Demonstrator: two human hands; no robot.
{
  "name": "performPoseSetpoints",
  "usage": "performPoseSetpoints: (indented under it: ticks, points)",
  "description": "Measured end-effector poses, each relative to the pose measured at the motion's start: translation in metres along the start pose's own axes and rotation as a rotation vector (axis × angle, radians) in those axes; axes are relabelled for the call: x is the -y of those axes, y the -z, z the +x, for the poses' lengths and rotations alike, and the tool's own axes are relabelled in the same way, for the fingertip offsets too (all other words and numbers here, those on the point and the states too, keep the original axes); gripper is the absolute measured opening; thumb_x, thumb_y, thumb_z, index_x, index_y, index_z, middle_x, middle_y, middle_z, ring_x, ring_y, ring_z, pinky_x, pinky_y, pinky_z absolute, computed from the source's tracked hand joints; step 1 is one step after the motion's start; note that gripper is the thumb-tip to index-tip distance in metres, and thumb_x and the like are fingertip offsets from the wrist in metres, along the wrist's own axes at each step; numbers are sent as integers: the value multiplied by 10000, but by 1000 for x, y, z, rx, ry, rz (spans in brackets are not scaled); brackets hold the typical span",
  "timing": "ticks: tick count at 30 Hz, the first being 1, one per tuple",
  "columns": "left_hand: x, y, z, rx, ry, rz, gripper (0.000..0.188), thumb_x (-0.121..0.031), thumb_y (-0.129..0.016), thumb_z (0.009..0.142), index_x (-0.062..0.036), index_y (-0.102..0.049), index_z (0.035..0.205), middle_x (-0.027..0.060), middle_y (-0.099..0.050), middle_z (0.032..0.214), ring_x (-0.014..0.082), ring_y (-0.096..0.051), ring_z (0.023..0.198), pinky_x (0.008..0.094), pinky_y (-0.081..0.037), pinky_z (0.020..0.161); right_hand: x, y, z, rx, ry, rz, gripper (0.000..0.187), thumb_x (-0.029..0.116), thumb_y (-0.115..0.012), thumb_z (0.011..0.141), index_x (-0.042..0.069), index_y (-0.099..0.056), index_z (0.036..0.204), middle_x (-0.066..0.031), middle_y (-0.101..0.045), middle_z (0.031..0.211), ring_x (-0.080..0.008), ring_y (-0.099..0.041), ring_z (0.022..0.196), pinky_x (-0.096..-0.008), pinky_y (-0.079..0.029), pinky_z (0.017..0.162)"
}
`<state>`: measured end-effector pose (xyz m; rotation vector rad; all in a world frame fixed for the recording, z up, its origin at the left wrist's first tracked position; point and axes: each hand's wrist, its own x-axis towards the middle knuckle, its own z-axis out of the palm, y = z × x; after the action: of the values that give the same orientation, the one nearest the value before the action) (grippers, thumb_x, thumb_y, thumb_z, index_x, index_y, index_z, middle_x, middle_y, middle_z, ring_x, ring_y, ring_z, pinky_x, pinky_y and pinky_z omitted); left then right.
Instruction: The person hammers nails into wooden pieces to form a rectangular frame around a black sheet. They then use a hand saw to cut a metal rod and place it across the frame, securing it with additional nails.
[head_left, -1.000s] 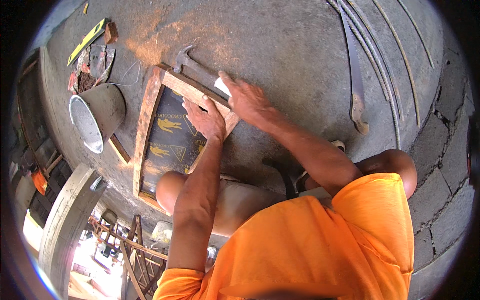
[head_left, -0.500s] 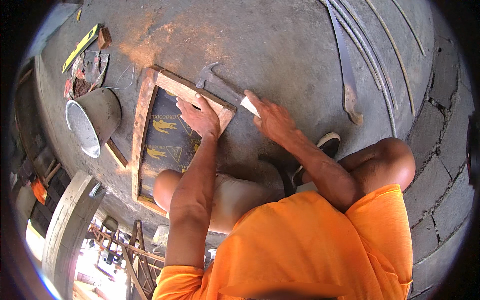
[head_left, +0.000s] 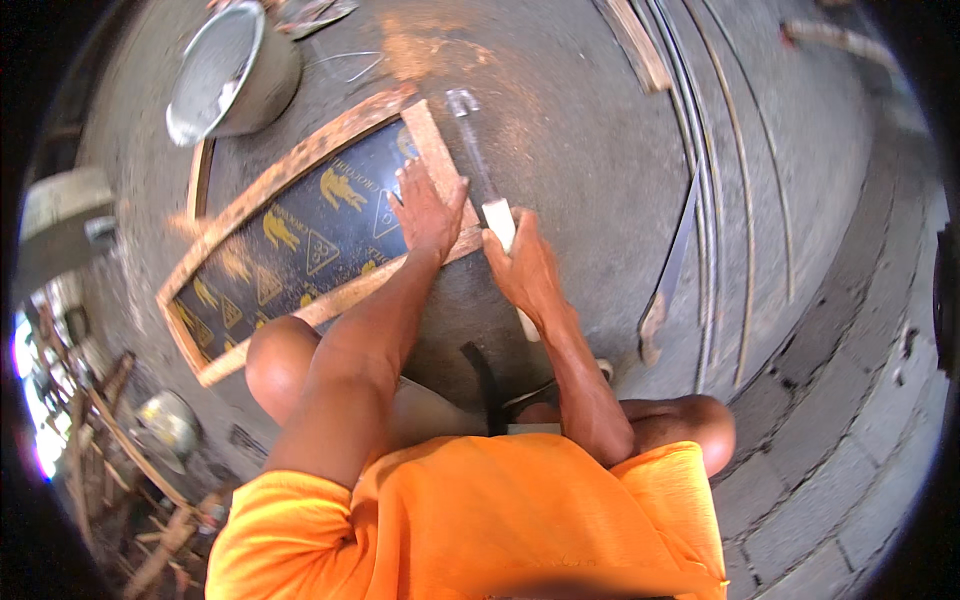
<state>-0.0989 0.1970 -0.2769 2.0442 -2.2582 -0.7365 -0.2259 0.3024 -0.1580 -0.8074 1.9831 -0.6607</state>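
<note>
A long wooden frame around a dark panel with yellow printed figures lies on the floor in front of me. My left hand rests flat at its far right end, fingers spread over the panel and the end piece of wood. Just beyond that end, my right hand grips a claw hammer by its white handle. The hammer's metal head points away from me, beside the frame's end. Sawdust speckles the panel.
A grey bucket stands beyond the frame at the left. To the right lie a handsaw, several long metal rods and a wooden plank. Grey blocks line the right side. Scrap wood is heaped at the lower left.
The view has turned, so the frame now slants toward the lower left and the bucket sits higher in the picture. My left hand stays on the frame's end, my right on the hammer.
</note>
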Motion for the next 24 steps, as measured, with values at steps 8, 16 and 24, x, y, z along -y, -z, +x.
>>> performPoseSetpoints:
  ticks: [8, 16, 24]
  points:
    - [2, -4, 2, 23, 2, -69, 921, -671, -465, 1014, -74, -214, 1668, 137, -190, 1742, 315, -82, 1625, 601, -39, 1289, 20, -27, 15, -95, 266, 22, 456, 389, -582, 1059, -41, -618, 1204, -278, -723, 962, -396, -719, 940, -469, -548, 798]
    - [5, 1, -4, 0, -27, -85, 828, -349, -637, 982, -76, -243, 1657, 136, -194, 1738, 346, -105, 1618, 646, -85, 1266, 21, -42, 48, 110, 118, -393, 695, 552, -516, 1048, -123, -670, 1111, -393, -687, 1049, -546, -677, 1049, -563, -533, 874]
    - [5, -5, 2, 12, -2, -70, 935, -692, -489, 984, -76, -273, 1654, 138, -180, 1744, 339, -83, 1621, 638, -69, 1266, 26, -44, 41, -6, 170, -291, 703, 559, -500, 1052, -115, -685, 1121, -382, -698, 1036, -527, -692, 1055, -551, -537, 887]
